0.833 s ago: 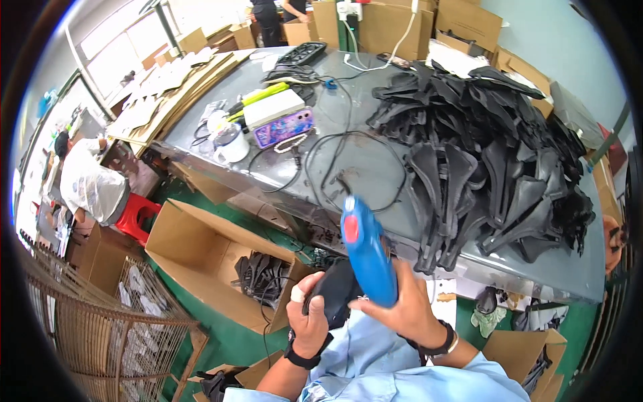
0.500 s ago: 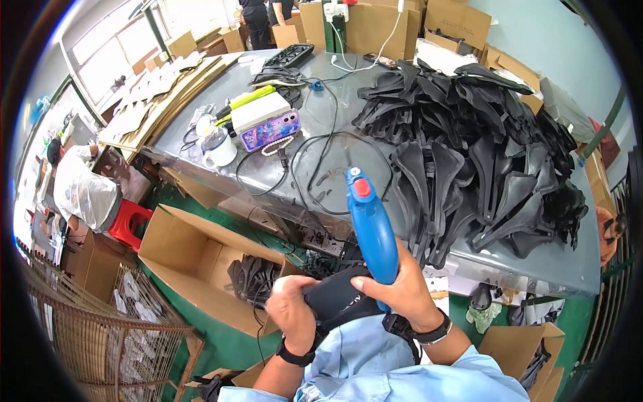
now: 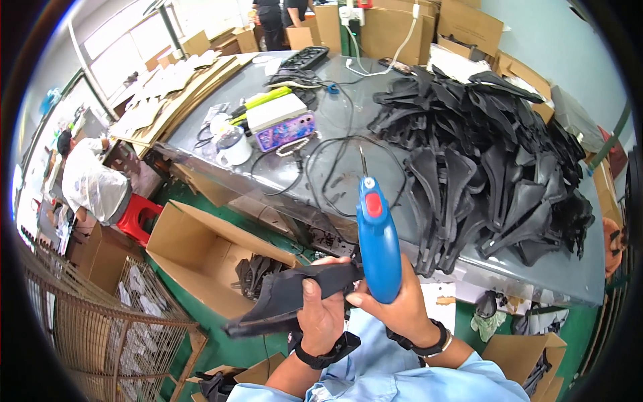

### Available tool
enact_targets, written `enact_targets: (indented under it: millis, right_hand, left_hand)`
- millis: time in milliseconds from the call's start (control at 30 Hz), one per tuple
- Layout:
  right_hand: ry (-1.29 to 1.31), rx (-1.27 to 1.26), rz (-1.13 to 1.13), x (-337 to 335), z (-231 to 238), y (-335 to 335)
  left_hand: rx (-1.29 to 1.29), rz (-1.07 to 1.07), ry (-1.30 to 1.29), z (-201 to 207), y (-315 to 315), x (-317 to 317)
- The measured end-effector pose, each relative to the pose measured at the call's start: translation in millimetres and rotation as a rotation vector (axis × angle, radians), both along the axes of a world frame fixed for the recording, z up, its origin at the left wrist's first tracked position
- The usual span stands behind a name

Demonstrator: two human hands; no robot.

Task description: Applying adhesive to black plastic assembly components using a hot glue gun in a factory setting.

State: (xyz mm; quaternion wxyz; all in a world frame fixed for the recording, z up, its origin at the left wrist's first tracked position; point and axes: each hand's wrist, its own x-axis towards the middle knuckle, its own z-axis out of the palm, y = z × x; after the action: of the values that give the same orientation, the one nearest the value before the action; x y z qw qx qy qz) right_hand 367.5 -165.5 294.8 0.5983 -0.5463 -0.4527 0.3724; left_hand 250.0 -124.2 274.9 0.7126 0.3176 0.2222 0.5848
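Observation:
My right hand is wrapped round a blue handheld power tool with a red button and a thin metal tip that points away from me over the table edge. In my left hand is a black bicycle saddle cover, its thumb pressed on the face. The cover lies tilted, its broad end toward the lower left and its other end close to my right hand. Across the right half of the table spreads a large heap of similar black saddle covers.
A grey table carries looped black cable, a patterned phone, a white mug and a yellow-green tool. Below left stand an open carton with black pieces and a wire rack. Another person sits at left on a red stool.
My left hand has turned the saddle cover so that it stretches out to the lower left with its face showing. The blue tool has shifted slightly right and down, and its metal tip shows clearly now.

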Motion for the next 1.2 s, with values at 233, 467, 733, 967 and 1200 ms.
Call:
enact_targets:
  millis: [233,467,733,967,1200]
  right_hand:
    - [-0.625,0.057,0.163,-11,-14,-34]
    - [-0.656,0.024,0.238,-17,-10,-38]
    - [-0.690,0.044,0.231,-15,-5,-37]
    - [-0.742,0.045,0.272,-1,-9,-36]
    - [-0.844,0.076,0.244,6,-10,-35]
  left_hand:
    - [0.241,0.314,-0.078,19,26,-23]
    - [0.257,0.388,-0.077,10,25,-23]
    - [0.348,0.358,0.038,6,28,-34]
    - [0.297,0.226,0.112,27,32,-51]
    - [0.180,0.148,0.251,48,31,-57]
